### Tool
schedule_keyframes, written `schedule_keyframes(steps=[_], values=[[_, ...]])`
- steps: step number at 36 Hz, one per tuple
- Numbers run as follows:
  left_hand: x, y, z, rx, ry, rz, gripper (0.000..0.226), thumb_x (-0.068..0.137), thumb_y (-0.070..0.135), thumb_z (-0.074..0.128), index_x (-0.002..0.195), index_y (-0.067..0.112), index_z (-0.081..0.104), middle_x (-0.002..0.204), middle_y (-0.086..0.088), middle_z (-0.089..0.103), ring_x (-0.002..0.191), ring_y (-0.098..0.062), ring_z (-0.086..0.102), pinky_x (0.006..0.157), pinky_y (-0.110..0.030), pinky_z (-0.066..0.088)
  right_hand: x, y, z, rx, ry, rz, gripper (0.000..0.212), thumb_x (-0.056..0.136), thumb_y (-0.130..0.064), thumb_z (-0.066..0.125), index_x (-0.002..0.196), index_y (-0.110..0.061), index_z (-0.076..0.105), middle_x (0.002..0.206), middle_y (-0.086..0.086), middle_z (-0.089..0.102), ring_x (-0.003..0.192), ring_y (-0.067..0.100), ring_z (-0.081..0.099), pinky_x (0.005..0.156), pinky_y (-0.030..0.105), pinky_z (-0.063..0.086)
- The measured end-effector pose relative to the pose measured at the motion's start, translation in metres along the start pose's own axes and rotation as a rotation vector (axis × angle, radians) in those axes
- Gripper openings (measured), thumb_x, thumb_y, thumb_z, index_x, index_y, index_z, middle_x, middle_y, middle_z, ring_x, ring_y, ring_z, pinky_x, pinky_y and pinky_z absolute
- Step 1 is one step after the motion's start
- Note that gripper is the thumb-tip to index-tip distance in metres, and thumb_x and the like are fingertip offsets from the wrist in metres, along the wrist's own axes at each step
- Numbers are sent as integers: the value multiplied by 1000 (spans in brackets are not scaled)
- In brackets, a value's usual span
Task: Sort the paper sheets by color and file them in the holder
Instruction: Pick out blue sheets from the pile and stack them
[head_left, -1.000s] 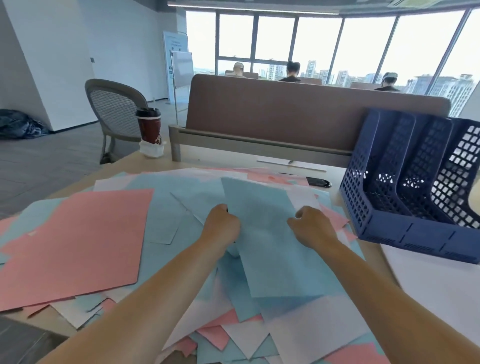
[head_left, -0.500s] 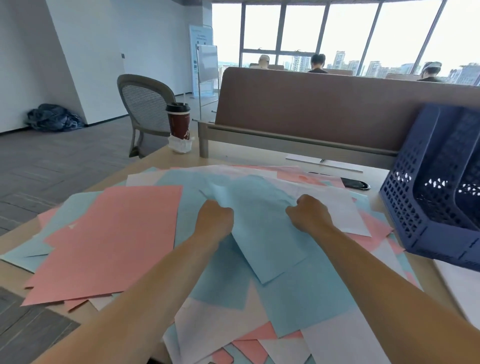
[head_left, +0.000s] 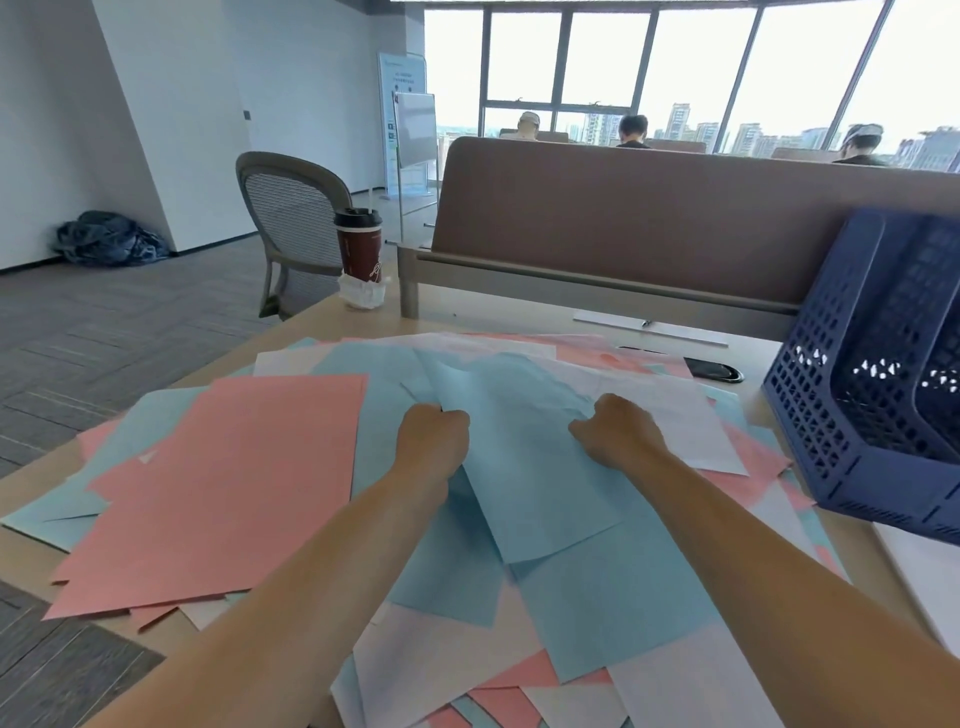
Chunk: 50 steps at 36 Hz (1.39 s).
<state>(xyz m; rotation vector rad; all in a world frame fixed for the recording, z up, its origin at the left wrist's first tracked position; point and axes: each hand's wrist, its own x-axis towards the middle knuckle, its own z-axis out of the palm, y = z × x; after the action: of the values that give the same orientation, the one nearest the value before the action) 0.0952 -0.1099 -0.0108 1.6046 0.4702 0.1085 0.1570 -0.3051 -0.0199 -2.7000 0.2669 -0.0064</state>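
While gripped — blue sheet (head_left: 524, 467) between hands (head_left: 434, 436) (head_left: 618, 434)

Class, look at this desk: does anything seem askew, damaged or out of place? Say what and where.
The paper sheets cover the desk in a jumbled heap, pink, blue and white overlapping at all angles. The blue sheet that the left hand and right hand grip is rumpled along its far edge.

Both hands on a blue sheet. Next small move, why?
Probably lift the blue sheet clear and carry it right toward the holder: the left hand and right hand both grip its far edge, and it lies on top of the mixed pile.
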Motion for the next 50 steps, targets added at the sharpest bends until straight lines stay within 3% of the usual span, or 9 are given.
schedule_keyframes(steps=[6, 12, 17, 20, 25, 29, 35, 44, 50], values=[[-7, 4, 2, -13, -5, -22, 12, 80, 0, 48, 79, 4, 60, 80, -11, 62, 72, -27, 56, 59, -28, 38, 3, -1, -5, 52, 20, 43, 24, 85, -34, 58, 74, -14, 51, 95, 10, 62, 93, 34, 58, 71, 32, 43], [-6, 0, 3, -34, -18, -32, 23, 74, 3, 57, 94, -3, 66, 95, -21, 70, 83, -37, 68, 73, -45, 57, 2, 5, -11, 105, -13, 63, 19, 84, -27, 57, 72, -12, 53, 75, 4, 58, 75, 28, 59, 60, 29, 40], [-13, -2, 8, -26, -14, -43, 13, 80, -3, 56, 92, -2, 61, 98, -21, 65, 85, -32, 62, 67, -34, 47, -3, 11, -13, 93, -40, 47, 25, 87, -26, 59, 69, -11, 51, 69, 4, 54, 62, 21, 52, 52, 27, 36], [-16, -1, 13, 22, -15, -32, 13, 82, -6, 51, 92, 1, 56, 103, -20, 63, 98, -37, 62, 78, -41, 52, -7, 15, -16, 85, -26, 42, 26, 87, -26, 61, 69, -11, 50, 68, 4, 52, 60, 19, 50, 51, 27, 34], [-33, 2, 17, 117, -37, 131, 19, 91, 0, 52, 99, 17, 51, 97, -2, 58, 88, -21, 55, 90, -35, 49, -21, 30, -24, 73, 47, 27, 24, 87, -27, 58, 69, -12, 52, 70, 4, 54, 64, 21, 52, 51, 27, 33], [-45, 0, 17, 128, -9, 139, 29, 88, 2, 56, 114, 15, 53, 89, 5, 56, 83, -15, 54, 79, -28, 44, -36, 43, -29, 56, 27, 30, 24, 87, -30, 57, 71, -12, 50, 73, 5, 53, 74, 28, 55, 57, 29, 36], [-69, 0, 10, 256, -25, 127, 44, 89, -4, 51, 133, 3, 51, 122, -12, 62, 100, -27, 58, 83, -27, 45, -64, 54, -37, 50, -1, 48, 29, 90, -28, 55, 67, -13, 46, 65, 2, 46, 61, 19, 45, 51, 28, 31], [-92, -10, -2, 458, -30, 131, 27, 87, -2, 54, 113, -5, 63, 118, -22, 65, 111, -37, 60, 89, -37, 50, -87, 56, -48, 51, -86, 65, 27, 92, -30, 56, 72, -12, 49, 74, 2, 50, 72, 20, 50, 56, 27, 34], [-93, -16, -4, 504, -51, 158, 12, 81, 5, 62, 87, -6, 65, 87, -16, 66, 84, -32, 63, 62, -30, 45, -94, 54, -47, 31, -120, 79, 27, 90, -31, 59, 71, -14, 51, 76, 1, 52, 80, 23, 55, 67, 29, 41]])
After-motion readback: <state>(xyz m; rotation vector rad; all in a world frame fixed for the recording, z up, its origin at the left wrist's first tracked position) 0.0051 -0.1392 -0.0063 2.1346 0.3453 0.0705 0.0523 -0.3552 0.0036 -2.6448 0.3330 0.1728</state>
